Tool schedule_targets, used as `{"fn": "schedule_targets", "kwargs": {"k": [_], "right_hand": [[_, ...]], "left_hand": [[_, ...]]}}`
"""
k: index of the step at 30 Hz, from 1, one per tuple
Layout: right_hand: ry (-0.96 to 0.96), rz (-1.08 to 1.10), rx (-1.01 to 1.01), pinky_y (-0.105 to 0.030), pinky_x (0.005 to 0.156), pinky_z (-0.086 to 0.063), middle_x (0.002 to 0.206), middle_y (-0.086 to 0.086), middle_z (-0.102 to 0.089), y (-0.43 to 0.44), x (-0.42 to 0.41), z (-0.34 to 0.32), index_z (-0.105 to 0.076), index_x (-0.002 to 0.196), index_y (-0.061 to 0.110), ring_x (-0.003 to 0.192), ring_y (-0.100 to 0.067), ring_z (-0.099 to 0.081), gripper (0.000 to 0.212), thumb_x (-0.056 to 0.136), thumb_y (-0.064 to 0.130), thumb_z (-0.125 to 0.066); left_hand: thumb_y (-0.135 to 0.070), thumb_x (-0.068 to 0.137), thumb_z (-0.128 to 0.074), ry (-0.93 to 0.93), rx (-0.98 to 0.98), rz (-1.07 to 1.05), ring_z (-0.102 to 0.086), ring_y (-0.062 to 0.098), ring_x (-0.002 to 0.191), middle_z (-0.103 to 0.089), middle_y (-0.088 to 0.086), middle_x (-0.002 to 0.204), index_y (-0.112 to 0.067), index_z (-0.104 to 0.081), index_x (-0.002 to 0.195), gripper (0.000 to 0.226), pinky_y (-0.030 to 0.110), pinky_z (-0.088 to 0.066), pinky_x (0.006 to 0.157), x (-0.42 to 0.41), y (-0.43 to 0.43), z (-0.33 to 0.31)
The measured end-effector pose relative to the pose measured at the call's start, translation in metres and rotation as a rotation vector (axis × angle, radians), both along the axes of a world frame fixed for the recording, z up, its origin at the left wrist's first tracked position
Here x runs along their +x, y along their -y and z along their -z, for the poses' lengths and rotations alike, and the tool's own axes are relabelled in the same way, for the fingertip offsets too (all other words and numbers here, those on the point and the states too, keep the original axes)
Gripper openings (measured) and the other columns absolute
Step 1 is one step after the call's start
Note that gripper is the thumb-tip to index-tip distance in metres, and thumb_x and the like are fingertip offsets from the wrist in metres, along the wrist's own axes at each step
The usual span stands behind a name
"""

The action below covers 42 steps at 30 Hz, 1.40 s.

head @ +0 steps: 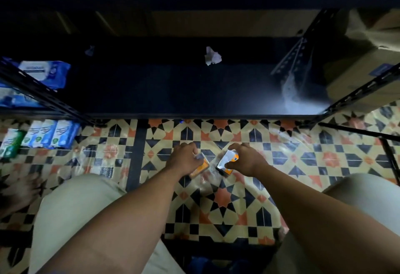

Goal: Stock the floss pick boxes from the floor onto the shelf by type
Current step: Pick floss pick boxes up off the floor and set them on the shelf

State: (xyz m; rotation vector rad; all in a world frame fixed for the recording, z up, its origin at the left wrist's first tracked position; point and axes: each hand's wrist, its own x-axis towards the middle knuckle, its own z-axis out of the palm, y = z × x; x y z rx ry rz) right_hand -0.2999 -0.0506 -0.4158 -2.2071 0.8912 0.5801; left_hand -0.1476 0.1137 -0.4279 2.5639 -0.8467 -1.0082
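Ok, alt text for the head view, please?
Seen from above, the left hand grips one orange box and the right hand a second orange box, over a patterned tile floor in front of a dark shelf.

The shelf (pixel 173 92) is showing a smooth dark board, dulling to a dusty pale smear at its right end beside the perforated metal upright (pixel 290 61), with crumpled matt paper (pixel 212 56) lying on it. In front of the shelf the tiled floor (pixel 223 198) is gleaming glossy — and the left floss pick box (pixel 201 167) and right floss pick box (pixel 226 159) are shining too, slick-faced. At the shelf's left glossy plastic packs (pixel 46 72) are glinting; at its right a cardboard carton (pixel 355 88) is looking matt.
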Motion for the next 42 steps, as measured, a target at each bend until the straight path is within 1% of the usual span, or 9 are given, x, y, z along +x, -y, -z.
{"fn": "schedule_targets", "kwargs": {"k": [4,7,13,17,22,29,35,40,42], "right_hand": [[0.001,0.016,0.057,-0.035,0.089,-0.048,0.126,-0.002,-0.058,-0.002,-0.002,-0.014,-0.057,0.128,0.026,0.112,-0.025,-0.057,0.051,0.082,0.041,-0.074],[0.006,0.004,0.117,-0.038,0.089,-0.051,0.114,0.006,-0.063,-0.005,-0.002,-0.031,-0.063,0.113,0.032,0.105,-0.024,-0.059,0.041,0.078,0.053,-0.07],[0.102,-0.083,0.166,-0.026,0.088,-0.046,0.117,0.003,-0.062,-0.01,0.004,-0.113,-0.053,0.135,0.029,0.107,-0.015,-0.059,0.056,0.086,0.052,-0.068],[0.239,-0.147,0.05,-0.023,0.086,-0.047,0.114,0.01,-0.068,-0.002,-0.002,-0.184,-0.05,0.135,0.036,0.1,-0.007,-0.062,0.054,0.086,0.054,-0.066],[0.336,-0.202,-0.078,-0.025,0.088,-0.052,0.091,0.021,-0.071,0.022,0.004,-0.272,-0.044,0.135,0.048,0.086,0.006,-0.065,0.059,0.082,0.063,-0.065],[0.675,-0.158,-0.198,-0.024,0.083,-0.052,0.088,0.012,-0.072,0.064,0.036,-0.379,-0.057,0.125,0.039,0.081,0.001,-0.067,0.048,0.082,0.052,-0.073],[0.715,-0.085,-0.121,-0.03,0.084,-0.052,0.092,0.004,-0.074,0.107,0.087,-0.391,-0.062,0.118,0.036,0.085,-0.015,-0.069,0.046,0.079,0.055,-0.075],[0.752,0.042,-0.133,-0.028,0.087,-0.052,0.096,0.006,-0.069,0.128,0.123,-0.369,-0.064,0.108,0.037,0.089,-0.011,-0.067,0.03,0.081,0.048,-0.075],[0.765,0.084,-0.181,-0.029,0.089,-0.05,0.097,0.007,-0.069,0.132,0.135,-0.365,-0.064,0.114,0.032,0.093,-0.011,-0.065,0.033,0.084,0.043,-0.074]], "left_hand": [[-0.045,0.083,-0.068,-0.004,-0.008,-0.011,-0.05,0.022,0.116,-0.055,0.0,0.124,-0.027,-0.059,0.105,0.03,0.034,-0.048,0.089,0.001,-0.001,-0.011],[-0.048,0.084,-0.067,-0.064,-0.012,0.0,-0.056,0.02,0.106,-0.059,-0.002,0.12,-0.025,-0.059,0.11,0.036,0.032,-0.05,0.085,-0.001,0.002,-0.027],[-0.055,0.082,-0.07,-0.179,-0.044,0.191,-0.059,0.013,0.104,-0.059,-0.007,0.122,-0.031,-0.052,0.135,0.061,0.027,-0.048,0.085,-0.006,0.013,-0.104],[-0.063,0.081,-0.066,-0.108,-0.112,0.268,-0.06,0.011,0.102,-0.058,-0.01,0.118,-0.036,-0.046,0.141,0.069,0.031,-0.052,0.09,0.002,0.002,-0.18],[-0.064,0.082,-0.066,0.031,-0.114,0.333,-0.057,0.009,0.11,-0.057,-0.01,0.127,-0.046,-0.036,0.146,0.072,0.031,-0.049,0.096,0.028,0.003,-0.282],[-0.061,0.078,-0.072,0.257,-0.456,0.305,-0.064,0.004,0.095,-0.064,-0.017,0.105,-0.042,-0.053,0.135,0.063,0.031,-0.052,0.094,0.068,0.029,-0.386],[-0.063,0.077,-0.071,0.246,-0.562,0.25,-0.065,0.002,0.095,-0.069,-0.015,0.097,-0.041,-0.058,0.126,0.055,0.031,-0.052,0.093,0.102,0.074,-0.416],[-0.054,0.082,-0.072,0.241,-0.555,0.16,-0.064,0.006,0.095,-0.066,-0.012,0.102,-0.033,-0.062,0.122,0.046,0.035,-0.052,0.094,0.125,0.109,-0.397],[-0.05,0.084,-0.071,0.286,-0.576,0.084,-0.063,0.01,0.094,-0.064,-0.009,0.103,-0.029,-0.063,0.121,0.043,0.036,-0.052,0.093,0.135,0.12,-0.387]]}}
